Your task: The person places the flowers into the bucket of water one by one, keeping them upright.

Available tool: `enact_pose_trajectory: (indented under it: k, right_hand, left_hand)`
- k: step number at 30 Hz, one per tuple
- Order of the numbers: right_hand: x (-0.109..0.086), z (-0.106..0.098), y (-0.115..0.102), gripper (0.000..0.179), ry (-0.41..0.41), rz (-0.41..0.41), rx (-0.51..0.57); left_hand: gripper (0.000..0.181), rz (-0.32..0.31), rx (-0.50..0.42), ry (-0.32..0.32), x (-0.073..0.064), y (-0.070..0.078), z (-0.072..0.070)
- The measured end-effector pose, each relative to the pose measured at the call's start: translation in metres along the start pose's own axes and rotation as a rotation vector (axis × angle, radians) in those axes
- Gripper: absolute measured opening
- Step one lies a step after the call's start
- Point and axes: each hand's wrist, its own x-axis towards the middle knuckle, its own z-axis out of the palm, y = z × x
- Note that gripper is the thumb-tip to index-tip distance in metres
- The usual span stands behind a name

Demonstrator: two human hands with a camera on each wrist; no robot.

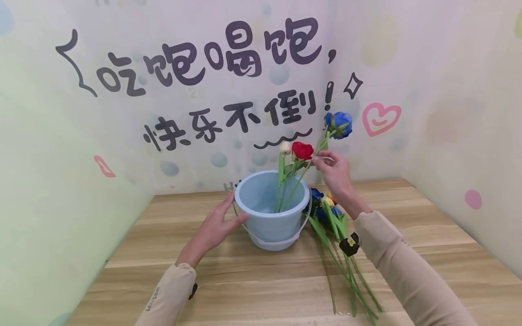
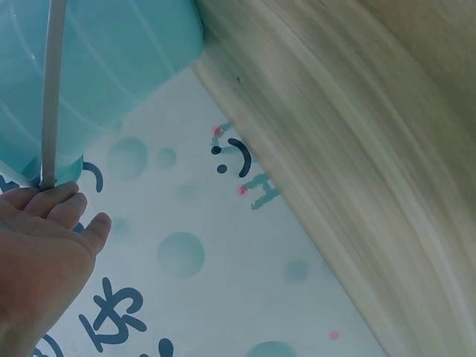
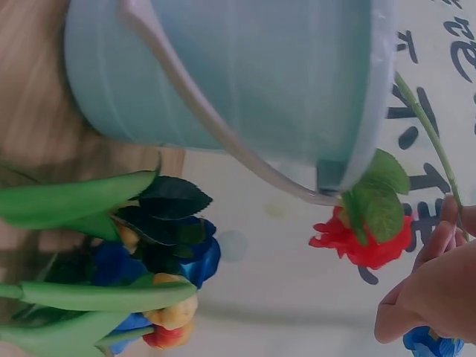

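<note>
A light blue bucket (image 1: pixel 272 228) stands upright on the wooden table. My left hand (image 1: pixel 214 226) rests against its left side near the rim, fingers fairly straight; the left wrist view shows the fingertips by the handle's end. With my right hand (image 1: pixel 335 174) I pinch the stem of a blue flower (image 1: pixel 339 125), whose head rises above the hand while its lower stem reaches into the bucket. A red flower (image 1: pixel 302 151) and a white tulip (image 1: pixel 285 147) lean inside the bucket's right side. In the right wrist view the red flower (image 3: pixel 366 242) hangs past the rim.
A pile of flowers with blue (image 1: pixel 316 194) and yellow (image 1: pixel 327 202) heads lies right of the bucket, its green stems (image 1: pixel 346 271) pointing toward the front edge. A patterned wall with lettering (image 1: pixel 244 50) stands close behind the table (image 1: pixel 183 208).
</note>
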Motion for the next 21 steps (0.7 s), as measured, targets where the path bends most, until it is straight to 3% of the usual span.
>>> enact_pose_trajectory:
  k: [21]
  right_hand:
    - [-0.010,0.018,0.027,0.028,-0.059,-0.053,-0.130]
  left_hand:
    - [0.090,-0.009,0.007,-0.001,0.000,-0.001,0.000]
